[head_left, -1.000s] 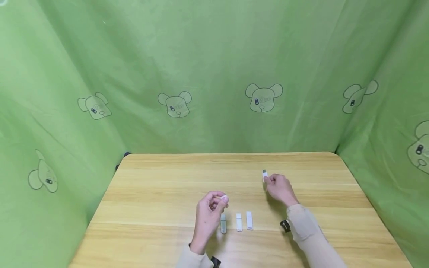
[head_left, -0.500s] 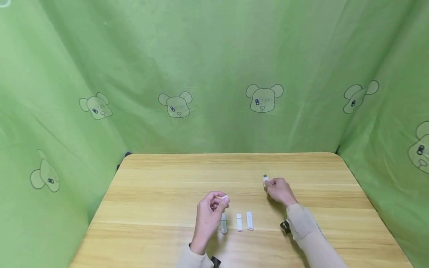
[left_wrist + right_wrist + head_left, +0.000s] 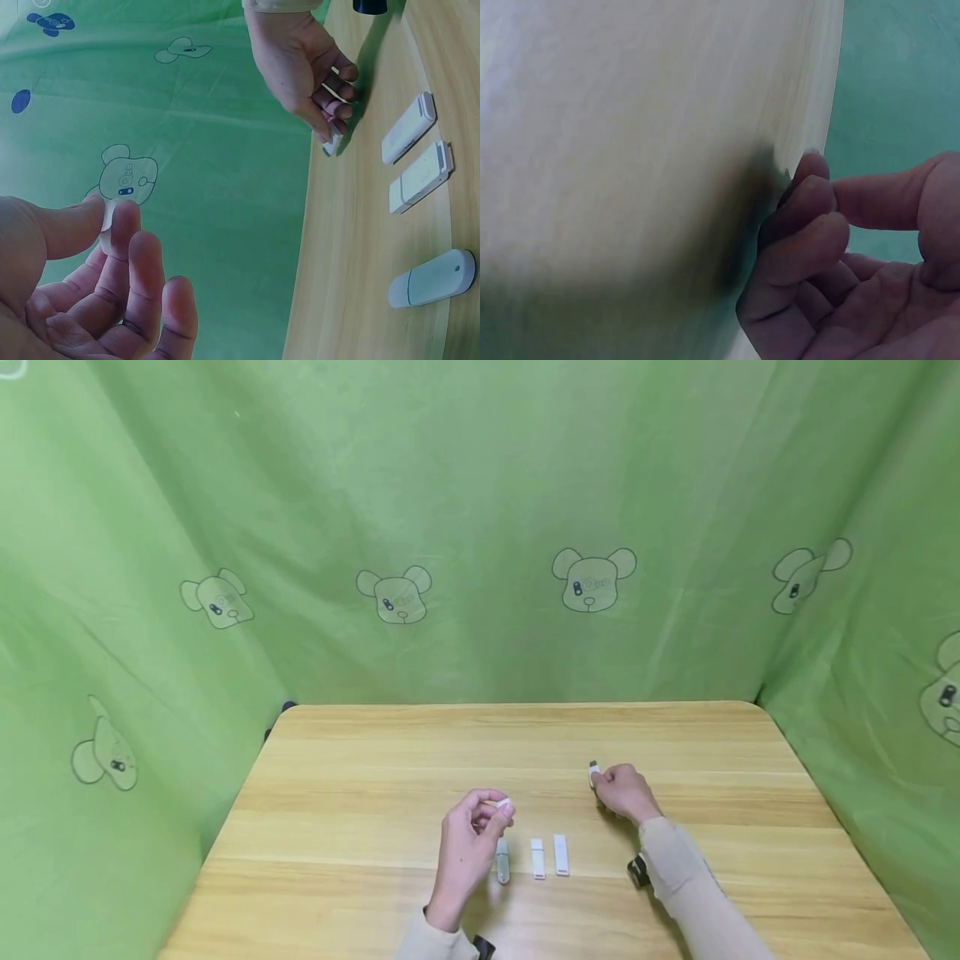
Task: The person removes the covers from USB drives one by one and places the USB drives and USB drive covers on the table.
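Observation:
My left hand (image 3: pixel 497 807) hovers over the wooden table (image 3: pixel 360 793) and pinches a small white cap (image 3: pixel 503 803) between thumb and forefinger; the left wrist view shows this cap (image 3: pixel 109 216) too. My right hand (image 3: pixel 602 777) is low over the table to the right and grips an uncapped white USB stick (image 3: pixel 594 769), metal plug pointing away. In the left wrist view the stick (image 3: pixel 334 142) is down at the tabletop. Three capped sticks lie in a row before me: a rounded grey-white one (image 3: pixel 502 862) and two flat white ones (image 3: pixel 537 858) (image 3: pixel 560 854). The right wrist view shows only curled fingers (image 3: pixel 802 225).
Green cloth printed with bears (image 3: pixel 592 578) hangs around the table on the left, back and right. The table's rounded far corners (image 3: pixel 288 710) meet the cloth. Black wrist straps (image 3: pixel 637 868) sit on both sleeves.
My right hand has come down and a little nearer with the USB stick, almost to the tabletop. The left hand with the cap has barely moved.

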A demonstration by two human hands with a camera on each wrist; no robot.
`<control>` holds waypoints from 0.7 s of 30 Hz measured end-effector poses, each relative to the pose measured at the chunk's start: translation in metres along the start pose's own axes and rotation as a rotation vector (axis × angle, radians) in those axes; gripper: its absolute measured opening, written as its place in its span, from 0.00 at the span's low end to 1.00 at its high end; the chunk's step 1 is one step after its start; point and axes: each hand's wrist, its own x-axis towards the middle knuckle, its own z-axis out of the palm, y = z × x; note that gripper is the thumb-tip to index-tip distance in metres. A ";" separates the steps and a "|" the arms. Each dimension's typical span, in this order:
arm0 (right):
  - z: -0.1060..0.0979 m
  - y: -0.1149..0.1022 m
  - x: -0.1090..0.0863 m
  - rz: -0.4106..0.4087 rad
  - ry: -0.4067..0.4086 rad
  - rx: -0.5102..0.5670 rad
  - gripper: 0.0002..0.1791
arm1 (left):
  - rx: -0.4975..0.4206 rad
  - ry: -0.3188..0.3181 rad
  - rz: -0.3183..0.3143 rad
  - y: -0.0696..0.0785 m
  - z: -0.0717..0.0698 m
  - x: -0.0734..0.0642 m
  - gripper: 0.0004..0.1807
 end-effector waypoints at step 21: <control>0.000 -0.003 -0.001 0.019 -0.045 -0.094 0.21 | 0.011 -0.007 -0.008 -0.002 -0.001 0.001 0.12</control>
